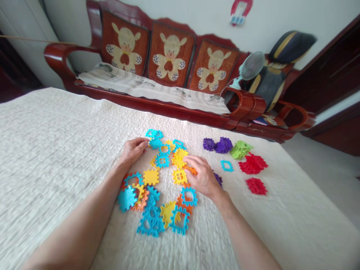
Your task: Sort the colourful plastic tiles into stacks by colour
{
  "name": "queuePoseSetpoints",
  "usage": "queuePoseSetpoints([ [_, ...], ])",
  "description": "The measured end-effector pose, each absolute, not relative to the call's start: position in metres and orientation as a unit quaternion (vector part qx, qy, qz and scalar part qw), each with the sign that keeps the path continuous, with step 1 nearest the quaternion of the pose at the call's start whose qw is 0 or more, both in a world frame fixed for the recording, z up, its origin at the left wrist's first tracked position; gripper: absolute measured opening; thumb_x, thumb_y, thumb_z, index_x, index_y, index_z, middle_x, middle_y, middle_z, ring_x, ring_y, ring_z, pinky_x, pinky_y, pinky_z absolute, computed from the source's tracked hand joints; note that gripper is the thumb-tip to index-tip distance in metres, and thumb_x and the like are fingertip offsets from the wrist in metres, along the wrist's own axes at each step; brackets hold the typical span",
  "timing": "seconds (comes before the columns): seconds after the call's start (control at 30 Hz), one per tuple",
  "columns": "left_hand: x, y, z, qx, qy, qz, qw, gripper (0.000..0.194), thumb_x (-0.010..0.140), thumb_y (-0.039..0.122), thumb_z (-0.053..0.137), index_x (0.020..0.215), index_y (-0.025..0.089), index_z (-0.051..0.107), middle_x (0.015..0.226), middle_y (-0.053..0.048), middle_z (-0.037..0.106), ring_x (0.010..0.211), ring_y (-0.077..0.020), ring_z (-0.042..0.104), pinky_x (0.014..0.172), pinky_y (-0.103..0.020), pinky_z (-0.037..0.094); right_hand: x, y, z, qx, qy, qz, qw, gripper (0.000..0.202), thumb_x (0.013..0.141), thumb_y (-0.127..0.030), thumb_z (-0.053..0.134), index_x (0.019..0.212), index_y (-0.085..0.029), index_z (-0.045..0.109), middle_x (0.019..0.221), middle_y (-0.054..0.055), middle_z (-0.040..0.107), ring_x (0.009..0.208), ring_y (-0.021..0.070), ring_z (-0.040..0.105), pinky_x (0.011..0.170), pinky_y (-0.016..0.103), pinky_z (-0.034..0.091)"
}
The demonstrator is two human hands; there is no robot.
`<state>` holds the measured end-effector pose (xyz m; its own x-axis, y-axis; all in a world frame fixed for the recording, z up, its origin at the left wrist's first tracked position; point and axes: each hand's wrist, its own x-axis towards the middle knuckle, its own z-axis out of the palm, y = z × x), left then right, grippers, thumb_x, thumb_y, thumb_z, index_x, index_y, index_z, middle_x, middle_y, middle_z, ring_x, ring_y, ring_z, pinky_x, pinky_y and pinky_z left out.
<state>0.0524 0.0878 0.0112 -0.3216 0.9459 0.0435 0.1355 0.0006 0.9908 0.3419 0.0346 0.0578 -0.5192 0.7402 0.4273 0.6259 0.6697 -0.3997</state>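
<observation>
Notched plastic building tiles lie in a loose spread between my two hands. On the left, my left hand [134,150] rests on the cloth with its fingers bent together, their tips beside a blue tile [155,143]; whatever they may hold is hidden. My right hand [203,175] has its fingers and thumb closed around an orange tile [191,170]. Close to it lie a yellow window tile [179,176] and a plain yellow tile [178,162]. Nearer to me are a blue triangular tile [152,217], a blue frame tile [180,220] and a yellow square tile [151,176].
Sorted piles stand to the right: purple tiles [224,145], green tiles [240,149] and red tiles [253,164]. A single blue frame [226,165] lies beside them. Beyond the quilted white cloth [70,120] stands a wooden sofa [168,98] with a fan [251,65] at its right end.
</observation>
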Motion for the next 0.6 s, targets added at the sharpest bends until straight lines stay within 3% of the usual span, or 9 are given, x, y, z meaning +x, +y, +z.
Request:
queuePoseSetpoints([
  [0.13, 0.051, 0.089, 0.011, 0.449, 0.582, 0.560, 0.382, 0.040, 0.065, 0.048, 0.068, 0.089, 0.016, 0.074, 0.062, 0.000, 0.063, 0.053, -0.0115, 0.050, 0.053, -0.024, 0.039, 0.294, -0.019, 0.065, -0.304, -0.889, 0.198, 0.279, 0.034, 0.085, -0.025, 0.063, 0.119, -0.025, 0.063, 0.127, 0.007, 0.067, 0.124, 0.0247, 0.058, 0.110, 0.049, 0.042],
  [0.3, 0.049, 0.090, 0.008, 0.457, 0.572, 0.563, 0.383, 0.037, 0.067, 0.045, 0.067, 0.090, 0.016, 0.074, 0.059, 0.001, 0.061, 0.053, -0.0114, 0.050, 0.053, -0.024, 0.039, 0.264, -0.057, 0.064, -0.279, -0.917, 0.234, 0.162, 0.065, 0.073, -0.039, 0.078, 0.133, -0.027, 0.055, 0.145, 0.009, 0.054, 0.135, 0.0327, 0.047, 0.116, 0.059, 0.033],
  [0.43, 0.046, 0.093, 0.003, 0.455, 0.561, 0.571, 0.390, 0.036, 0.069, 0.044, 0.068, 0.090, 0.016, 0.075, 0.064, 0.000, 0.064, 0.054, -0.0102, 0.050, 0.053, -0.023, 0.038, 0.260, -0.059, 0.050, -0.305, -0.910, 0.239, 0.148, 0.076, 0.073, -0.027, 0.075, 0.143, -0.026, 0.046, 0.151, 0.011, 0.046, 0.138, 0.0321, 0.043, 0.115, 0.054, 0.039],
  [0.6, 0.045, 0.095, 0.002, 0.435, 0.549, 0.589, 0.403, 0.035, 0.068, 0.045, 0.069, 0.087, 0.016, 0.074, 0.064, -0.001, 0.064, 0.052, -0.0093, 0.049, 0.051, -0.023, 0.036, 0.267, -0.043, 0.039, -0.325, -0.892, 0.252, 0.189, 0.062, 0.081, -0.013, 0.061, 0.141, -0.022, 0.048, 0.144, 0.011, 0.052, 0.134, 0.0259, 0.050, 0.114, 0.046, 0.044],
])
